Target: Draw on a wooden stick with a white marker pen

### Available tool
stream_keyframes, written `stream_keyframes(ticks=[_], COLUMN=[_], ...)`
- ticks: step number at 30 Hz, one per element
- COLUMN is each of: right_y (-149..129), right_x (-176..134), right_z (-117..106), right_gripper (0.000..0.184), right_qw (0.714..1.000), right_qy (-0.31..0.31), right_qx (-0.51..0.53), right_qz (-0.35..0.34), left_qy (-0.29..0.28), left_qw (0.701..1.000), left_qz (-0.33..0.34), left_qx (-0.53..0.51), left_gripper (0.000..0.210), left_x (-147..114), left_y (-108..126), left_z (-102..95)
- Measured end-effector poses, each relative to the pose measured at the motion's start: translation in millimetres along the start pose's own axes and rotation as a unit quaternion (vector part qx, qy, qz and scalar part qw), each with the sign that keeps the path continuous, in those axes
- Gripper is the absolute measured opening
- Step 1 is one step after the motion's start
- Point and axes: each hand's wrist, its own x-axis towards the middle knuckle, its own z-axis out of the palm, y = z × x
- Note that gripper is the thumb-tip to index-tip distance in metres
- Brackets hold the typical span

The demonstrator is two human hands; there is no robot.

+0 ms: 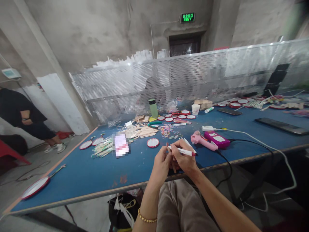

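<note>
- Bare forearms (pixel 217 190) reach in from the near edge, the left one wearing a gold bracelet (pixel 147 220), with grey-brown trousers (pixel 185 206) between them.
- Left hand (pixel 161 165): its fingers are closed on a thin wooden stick (pixel 174 166), tilted, at the near edge of the blue counter (pixel 94 174); one end pokes out below the hands.
- Right hand (pixel 184 158): its fingers grip a white pen (pixel 181 150) with a red end to the right; the pen's left end is at the stick's far end, though whether they touch I cannot tell.
- Step in hand, by the look of it: marking or colouring that end of the stick.
- Next move seems to call for a steady left grip and short, light pen strokes.
- Beyond, to the left: a white disc with a red rim (pixel 153 142) and a heap of loose sticks (pixel 147 132).
- To the right: a pink tool (pixel 204 141) beside a purple box (pixel 218 139).
- Far side: a green bottle (pixel 153 110) and a paper cup (pixel 195 110).
</note>
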Motion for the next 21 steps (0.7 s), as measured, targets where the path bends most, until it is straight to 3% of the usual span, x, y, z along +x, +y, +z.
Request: stream_keyframes(ticks=[11, 21], right_y=[6.5, -0.1], right_x=[-1.8, 0.4], right_z=[1.1, 0.1], right_gripper=[0.020, 0.020], right_qw=[0.999, 1.000], right_qy=[0.030, 0.019], right_qx=[-0.017, -0.015], right_qz=[-0.021, -0.019], left_qy=[0.004, 0.008], left_qw=[0.999, 1.000], left_qz=[-0.015, -0.007], left_qx=[-0.033, -0.018], left_gripper=[0.040, 0.040], left_x=[-0.4, -0.5], left_y=[0.6, -0.8], left_z=[-0.3, 0.6])
